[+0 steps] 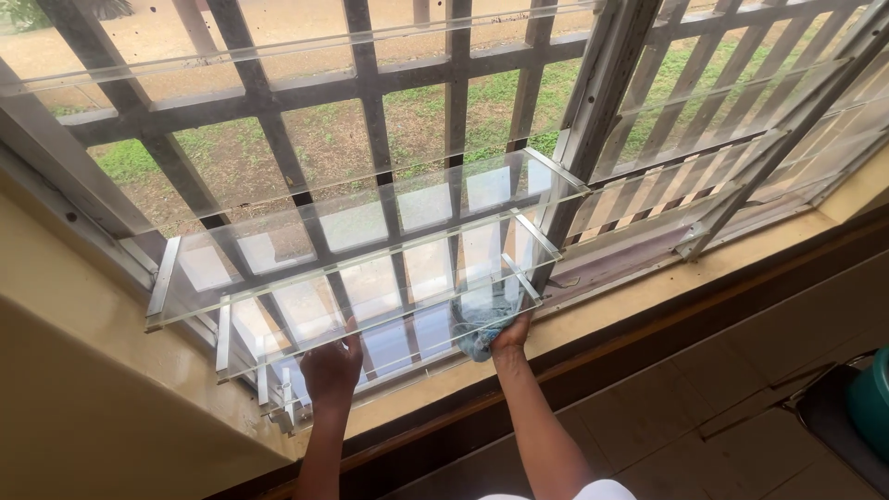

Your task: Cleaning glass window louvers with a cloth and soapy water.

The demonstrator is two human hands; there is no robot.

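Observation:
My right hand (pixel 510 334) presses a blue-grey cloth (pixel 482 321) against a lower glass louvre slat (pixel 398 347) near its right end. My left hand (pixel 331 368) grips the front edge of the same slat further left, fingers curled over the glass. Above it, two more glass slats (pixel 370 227) lie tilted open in metal end clips. Behind the glass stands a grey metal window grille (pixel 278 130).
A yellow window sill (pixel 648 287) runs below the louvres, with a dark wooden strip under it. A second louvre panel (pixel 741 148) is to the right. A tiled floor (pixel 704 407) lies below, with a teal container (pixel 872 398) at the right edge. Grass and bare soil lie outside.

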